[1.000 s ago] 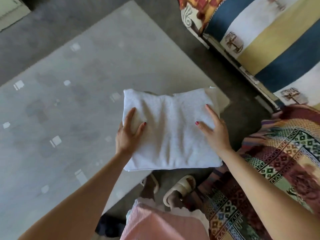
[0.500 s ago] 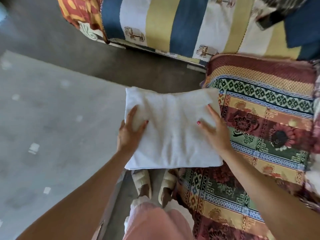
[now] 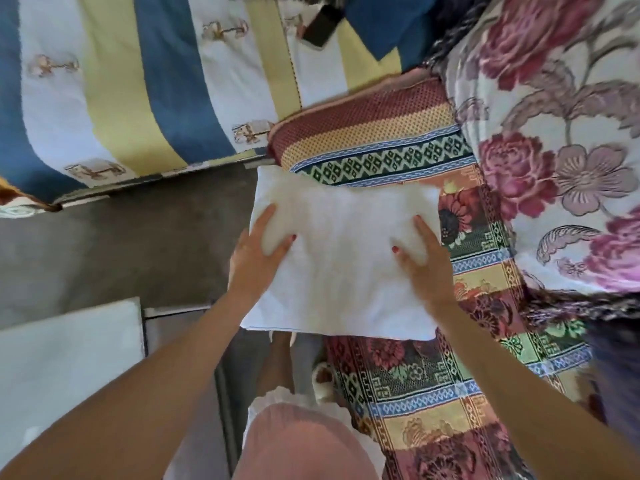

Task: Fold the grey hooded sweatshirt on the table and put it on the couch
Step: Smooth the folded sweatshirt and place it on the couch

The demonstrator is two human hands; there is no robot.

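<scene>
The grey hooded sweatshirt (image 3: 343, 258) is folded into a thick pale rectangle. I hold it by its two short sides. My left hand (image 3: 256, 254) grips the left side with thumb and forefinger on top, and my right hand (image 3: 424, 261) grips the right side the same way; the other fingers are hidden beneath. The bundle's right half is over the couch (image 3: 433, 382), which has a multicoloured patterned cover, and its left half is over the floor. Whether it touches the couch cannot be told. The table (image 3: 69, 358) shows at lower left.
A striped blue, white and yellow seat (image 3: 138, 81) lies across the top left. A floral blanket (image 3: 554, 140) is heaped on the couch at right. A dark flat object (image 3: 320, 26) and a blue cushion (image 3: 381, 26) sit at the top. Grey floor (image 3: 138, 237) separates table and seats.
Both hands have carried the folded sweatshirt off the table and to the right, over the couch's edge. The grip is unchanged. The view has swung toward the couch.
</scene>
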